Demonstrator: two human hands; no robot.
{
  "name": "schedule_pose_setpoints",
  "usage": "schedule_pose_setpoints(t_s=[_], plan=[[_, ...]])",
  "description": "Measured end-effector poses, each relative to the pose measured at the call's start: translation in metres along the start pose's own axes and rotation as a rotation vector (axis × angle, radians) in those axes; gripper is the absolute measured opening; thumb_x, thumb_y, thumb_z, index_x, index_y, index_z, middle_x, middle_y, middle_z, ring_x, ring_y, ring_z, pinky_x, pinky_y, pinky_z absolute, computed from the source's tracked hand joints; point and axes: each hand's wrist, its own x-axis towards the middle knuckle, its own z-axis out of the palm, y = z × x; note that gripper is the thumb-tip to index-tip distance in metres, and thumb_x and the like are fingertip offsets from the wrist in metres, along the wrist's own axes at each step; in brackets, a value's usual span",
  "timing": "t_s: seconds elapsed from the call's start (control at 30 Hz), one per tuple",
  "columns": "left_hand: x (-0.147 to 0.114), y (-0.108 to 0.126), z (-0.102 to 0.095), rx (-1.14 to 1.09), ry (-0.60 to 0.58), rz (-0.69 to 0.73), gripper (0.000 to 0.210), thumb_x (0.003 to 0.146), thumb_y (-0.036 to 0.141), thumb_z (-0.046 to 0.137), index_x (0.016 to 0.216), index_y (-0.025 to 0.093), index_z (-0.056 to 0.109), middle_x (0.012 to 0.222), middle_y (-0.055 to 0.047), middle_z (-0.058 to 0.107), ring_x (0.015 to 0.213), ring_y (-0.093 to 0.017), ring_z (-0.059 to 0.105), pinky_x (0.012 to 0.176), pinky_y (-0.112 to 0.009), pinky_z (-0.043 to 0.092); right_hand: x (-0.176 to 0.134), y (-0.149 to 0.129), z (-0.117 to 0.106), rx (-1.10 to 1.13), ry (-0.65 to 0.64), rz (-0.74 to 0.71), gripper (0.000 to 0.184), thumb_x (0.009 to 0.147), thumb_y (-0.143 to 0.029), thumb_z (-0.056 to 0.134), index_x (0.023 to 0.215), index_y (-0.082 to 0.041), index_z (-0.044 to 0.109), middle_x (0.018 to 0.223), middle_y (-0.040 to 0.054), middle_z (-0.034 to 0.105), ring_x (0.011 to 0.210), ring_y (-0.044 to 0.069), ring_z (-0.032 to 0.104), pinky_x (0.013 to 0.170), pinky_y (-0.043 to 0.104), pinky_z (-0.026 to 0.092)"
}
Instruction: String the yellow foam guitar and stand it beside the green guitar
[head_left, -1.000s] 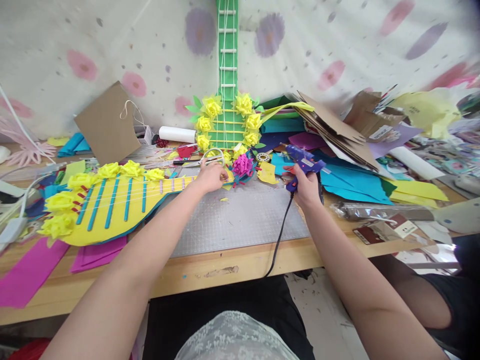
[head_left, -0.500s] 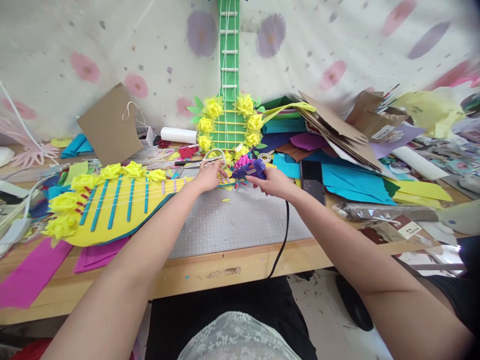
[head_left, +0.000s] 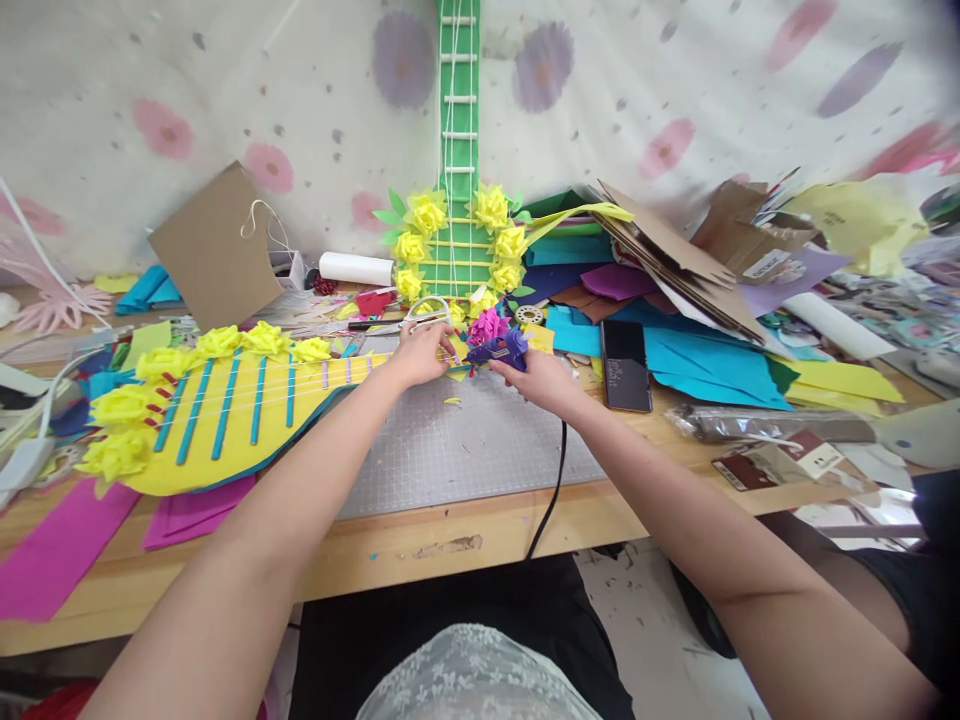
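Note:
A purple hot glue gun [head_left: 502, 348] is gripped in my right hand [head_left: 545, 380], its nozzle pointing left toward the narrow end of a yellow craft guitar [head_left: 255, 415]. That guitar lies flat, with teal strips, white strings, small lilac bars on its neck and yellow paper roses [head_left: 124, 405] along its rim. My left hand [head_left: 421, 352] is closed at the end of its neck, fingers bent over it; the fingertips are partly hidden. Just behind the glue gun sits a bunched magenta paper piece [head_left: 487, 326]. White-handled scissors [head_left: 427, 310] lie behind my left hand.
A green craft guitar [head_left: 459, 180] with yellow roses stands upright at the back. Under my hands is a grey cutting mat [head_left: 465, 450]. A phone [head_left: 626, 365], blue paper sheets [head_left: 705, 360] and cardboard [head_left: 675, 250] lie at right. The gun's black cord [head_left: 553, 490] hangs over the table edge.
My right hand and the glue gun have shifted slightly down and toward my left hand, and the cord has swung a little left. My left hand stays at the guitar's neck.

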Motion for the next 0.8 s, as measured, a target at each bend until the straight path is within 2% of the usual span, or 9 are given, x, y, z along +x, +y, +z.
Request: schedule_pose_setpoints(t_s=[0.17,0.4,0.53,0.7,0.8], plan=[[0.004,0.005,0.000,-0.006,0.015,-0.025,0.039,0.065,0.032,0.064,0.101,0.024,0.050,0.097,-0.002,0.068,0.113,-0.023,0.050,0.103,-0.045,0.018,0.003,-0.002,-0.002,-0.006,-0.013,-0.009,0.042,0.081,-0.054,0.048,0.092,-0.016,0.063,0.073,0.0075,0.067,0.056,0.015,0.059,0.053,0.024,0.042],[0.012,0.010,0.003,0.017,0.031,-0.093,0.031,0.064,0.026,0.066,0.092,0.023,0.051,0.089,0.001,0.069,0.105,-0.022,0.055,0.102,-0.045,0.018,0.008,-0.008,-0.010,-0.056,-0.061,-0.037,0.043,0.081,-0.053,0.047,0.092,-0.014,0.062,0.073,0.0083,0.067,0.055,0.014,0.058,0.053,0.024,0.041],[0.014,0.012,0.001,0.029,0.020,-0.108,0.033,0.064,0.026,0.065,0.094,0.023,0.053,0.091,0.001,0.069,0.103,-0.022,0.055,0.101,-0.045,0.020,0.011,-0.015,-0.014,-0.084,-0.092,-0.040,0.042,0.082,-0.052,0.047,0.092,-0.014,0.062,0.075,0.0084,0.067,0.054,0.014,0.058,0.052,0.024,0.041],[0.014,0.015,-0.001,0.141,0.044,-0.117,0.033,0.062,0.031,0.065,0.094,0.023,0.059,0.108,-0.004,0.065,0.110,-0.026,0.051,0.100,-0.045,0.023,0.015,-0.022,-0.016,-0.090,-0.116,-0.008,0.040,0.082,-0.052,0.048,0.088,-0.014,0.061,0.073,0.0081,0.067,0.050,0.012,0.057,0.050,0.023,0.042],[0.015,0.014,-0.001,0.173,0.000,-0.121,0.029,0.064,0.036,0.063,0.091,0.023,0.063,0.100,-0.004,0.067,0.104,-0.026,0.054,0.101,-0.044,0.023,0.016,-0.022,-0.016,-0.037,-0.165,0.025,0.041,0.082,-0.053,0.047,0.084,-0.014,0.059,0.070,0.0063,0.066,0.043,0.010,0.053,0.045,0.023,0.042]])
